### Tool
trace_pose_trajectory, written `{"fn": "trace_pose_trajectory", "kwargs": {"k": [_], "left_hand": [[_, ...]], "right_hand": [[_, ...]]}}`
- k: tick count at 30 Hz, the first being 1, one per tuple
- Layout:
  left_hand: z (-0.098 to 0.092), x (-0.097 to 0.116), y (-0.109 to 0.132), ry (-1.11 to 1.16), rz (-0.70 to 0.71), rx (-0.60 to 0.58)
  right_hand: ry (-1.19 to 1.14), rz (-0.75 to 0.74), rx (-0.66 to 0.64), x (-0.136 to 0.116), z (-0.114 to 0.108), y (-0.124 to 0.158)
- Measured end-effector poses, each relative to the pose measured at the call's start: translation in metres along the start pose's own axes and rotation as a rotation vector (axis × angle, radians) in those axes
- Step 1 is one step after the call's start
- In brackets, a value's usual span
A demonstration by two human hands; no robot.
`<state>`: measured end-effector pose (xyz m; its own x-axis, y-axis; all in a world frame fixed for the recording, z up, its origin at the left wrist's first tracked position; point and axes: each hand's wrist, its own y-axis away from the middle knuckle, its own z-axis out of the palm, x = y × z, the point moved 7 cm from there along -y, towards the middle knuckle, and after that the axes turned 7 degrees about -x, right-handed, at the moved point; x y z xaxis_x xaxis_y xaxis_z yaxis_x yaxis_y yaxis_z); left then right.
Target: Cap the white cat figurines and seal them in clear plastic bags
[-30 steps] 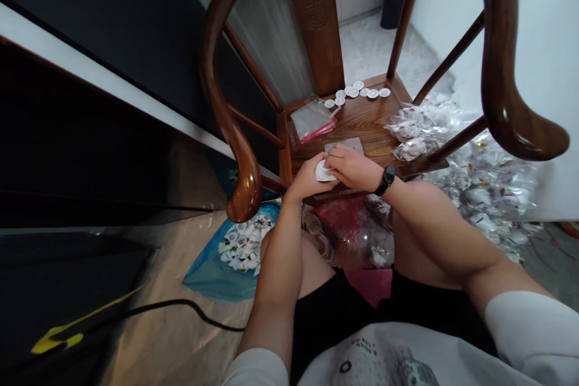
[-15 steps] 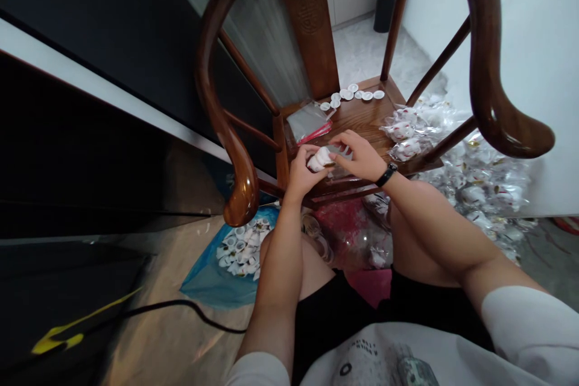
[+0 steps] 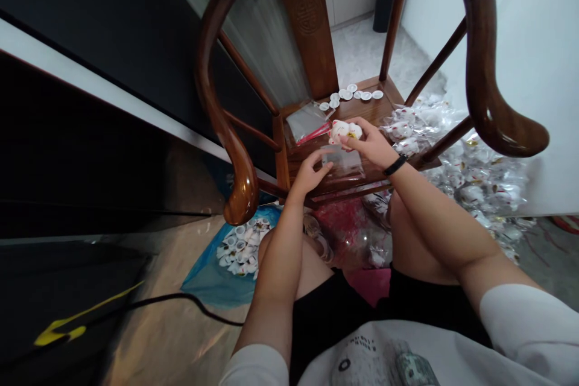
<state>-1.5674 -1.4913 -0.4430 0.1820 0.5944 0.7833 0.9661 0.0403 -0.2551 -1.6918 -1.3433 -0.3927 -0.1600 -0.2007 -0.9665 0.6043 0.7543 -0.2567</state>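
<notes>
Right fingers (image 3: 351,140) are closed on a small white cat figurine (image 3: 344,130), gripping it just above a flat clear plastic bag (image 3: 344,160). Left fingers (image 3: 322,161) are open and spread, off the figurine, tips beside that bag.

Change from the earlier frame: we saw both hands together on the figurine; now the right alone holds it, further toward the chair back, and the hands have drawn apart.

Pose: right hand (image 3: 371,145) is angled inward, a black watch band (image 3: 395,164) on its wrist; left hand (image 3: 309,174) is palm down.

Outward: all this lies over the seat of a dark wooden armchair (image 3: 368,110). White round caps (image 3: 348,94) line its back edge, a clear bag with red strips (image 3: 308,122) lies left, and bagged figurines (image 3: 404,129) lie right.
</notes>
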Motion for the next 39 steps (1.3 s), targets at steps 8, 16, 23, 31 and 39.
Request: {"fn": "trace_pose_trajectory", "kwargs": {"k": [8,16,23,31,39], "left_hand": [[0.037,-0.043,0.001,-0.359,-0.075,-0.202],[0.035,-0.027,-0.001,-0.492,-0.076,-0.150],[0.034,0.003,-0.010,-0.449,0.067,-0.050],[0.043,0.022,-0.009,-0.297,0.093,0.005],[0.050,0.026,-0.008,-0.158,0.025,-0.053]], "right_hand": [[-0.424,0.231,0.027,0.016,-0.006,0.011],[0.112,0.174,-0.102,0.009,-0.013,0.046],[0.633,-0.054,-0.292,0.009,0.014,0.106],[0.859,0.034,-0.087,0.026,0.008,0.098],[0.848,0.161,0.015,0.046,0.013,0.095]]}}
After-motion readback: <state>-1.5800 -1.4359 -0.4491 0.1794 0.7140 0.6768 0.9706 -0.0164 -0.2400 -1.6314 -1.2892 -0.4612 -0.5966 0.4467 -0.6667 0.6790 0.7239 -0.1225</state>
